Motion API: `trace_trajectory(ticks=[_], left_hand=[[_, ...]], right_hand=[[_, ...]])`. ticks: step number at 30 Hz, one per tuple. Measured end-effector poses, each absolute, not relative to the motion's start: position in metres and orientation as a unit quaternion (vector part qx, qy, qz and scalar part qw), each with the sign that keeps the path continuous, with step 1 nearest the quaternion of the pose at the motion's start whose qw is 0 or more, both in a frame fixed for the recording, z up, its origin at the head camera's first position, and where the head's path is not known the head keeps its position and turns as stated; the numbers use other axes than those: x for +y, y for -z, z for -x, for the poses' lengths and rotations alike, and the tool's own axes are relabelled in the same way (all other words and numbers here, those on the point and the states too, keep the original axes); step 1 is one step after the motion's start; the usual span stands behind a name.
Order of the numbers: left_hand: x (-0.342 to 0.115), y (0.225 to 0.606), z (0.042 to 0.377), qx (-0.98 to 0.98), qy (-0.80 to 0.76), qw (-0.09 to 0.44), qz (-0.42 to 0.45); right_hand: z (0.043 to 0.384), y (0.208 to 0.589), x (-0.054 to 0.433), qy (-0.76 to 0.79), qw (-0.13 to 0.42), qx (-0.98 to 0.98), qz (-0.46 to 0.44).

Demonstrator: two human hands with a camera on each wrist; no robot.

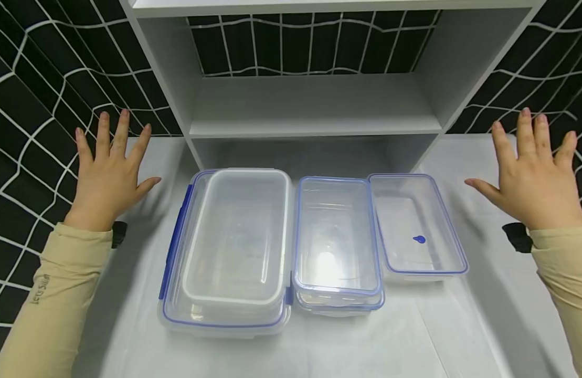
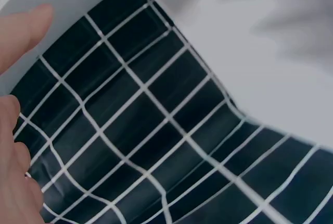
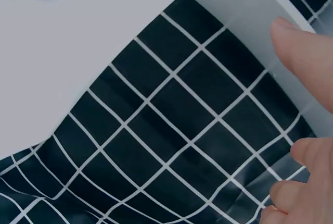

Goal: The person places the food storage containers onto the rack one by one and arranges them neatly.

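In the head view my left hand (image 1: 110, 176) is held with fingers spread, left of the containers, touching none of them. My right hand (image 1: 536, 176) is spread likewise on the far right, holding nothing. Between them sits a large clear food container (image 1: 177, 310) with blue side clips, and a smaller frosted container (image 1: 236, 236) lies on top of it. Beside it is a pair of stacked clear containers (image 1: 338, 231) with blue-rimmed lids. To their right stands a single clear container (image 1: 413, 220) with a small blue mark on its lid.
A white shelf unit (image 1: 314, 105) stands behind the containers, with an open lower bay. White cloth (image 1: 347, 346) covers the table. Dark fabric with white grid lines (image 1: 26, 157) hangs at both sides and behind; both wrist views show it too.
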State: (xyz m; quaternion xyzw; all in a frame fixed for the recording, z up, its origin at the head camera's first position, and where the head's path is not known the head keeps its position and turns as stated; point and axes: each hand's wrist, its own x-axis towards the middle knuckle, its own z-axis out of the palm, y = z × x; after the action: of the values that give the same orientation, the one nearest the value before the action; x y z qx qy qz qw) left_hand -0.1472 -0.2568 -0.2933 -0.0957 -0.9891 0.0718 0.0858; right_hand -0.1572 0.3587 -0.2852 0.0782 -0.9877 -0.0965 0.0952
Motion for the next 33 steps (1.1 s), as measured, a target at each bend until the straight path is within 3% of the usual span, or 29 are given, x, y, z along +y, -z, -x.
trace_trajectory(ticks=[7, 13, 19, 23, 33], left_hand=[[-0.252, 0.305, 0.151, -0.992, 0.025, 0.104, 0.073], [-0.237, 0.304, 0.158, -0.954, 0.227, 0.179, 0.079], [-0.221, 0.293, 0.176, -0.859, 0.440, 0.251, 0.077], [-0.214, 0.292, 0.187, -0.781, 0.565, 0.257, 0.068], [-0.199, 0.305, 0.195, -0.684, 0.668, 0.288, 0.052]], right_hand=[[0.150, 0.291, 0.344, 0.032, 0.139, -0.987, -0.076], [0.124, 0.292, 0.313, -0.093, 0.153, -0.980, -0.089], [0.089, 0.299, 0.281, -0.207, 0.168, -0.948, -0.175], [0.066, 0.310, 0.262, -0.258, 0.176, -0.918, -0.245], [0.038, 0.331, 0.227, -0.333, 0.158, -0.861, -0.351]])
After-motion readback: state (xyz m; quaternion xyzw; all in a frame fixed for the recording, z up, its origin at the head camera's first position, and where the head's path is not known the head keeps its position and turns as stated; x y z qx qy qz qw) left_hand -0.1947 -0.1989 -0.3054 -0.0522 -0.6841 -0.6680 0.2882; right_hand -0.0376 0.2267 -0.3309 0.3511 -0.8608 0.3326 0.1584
